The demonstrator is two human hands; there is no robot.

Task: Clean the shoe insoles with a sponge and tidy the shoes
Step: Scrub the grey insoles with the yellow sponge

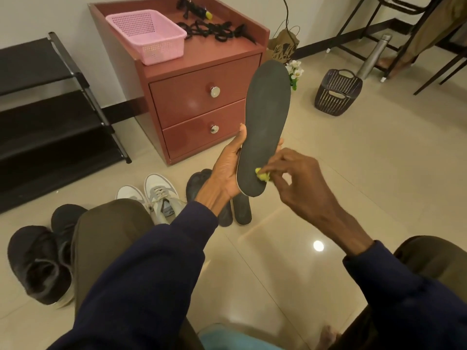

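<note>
In the middle of the frame, a dark insole [265, 117] is held up on end by the left hand [227, 170], whose grip is clamped round its lower edge. A small yellow sponge [262, 176] is pinched in the grip of the right hand [303, 180] and pressed on the low end of the insole. Just below, more dark insoles [242, 210] are laid on the floor [353, 173] beside white shoes [154, 195]. Black shoes [43, 258] are seen at the lower left. A pink basket [149, 34] and black laces [214, 30] are set on the red cabinet [199, 102] at the top.
</note>
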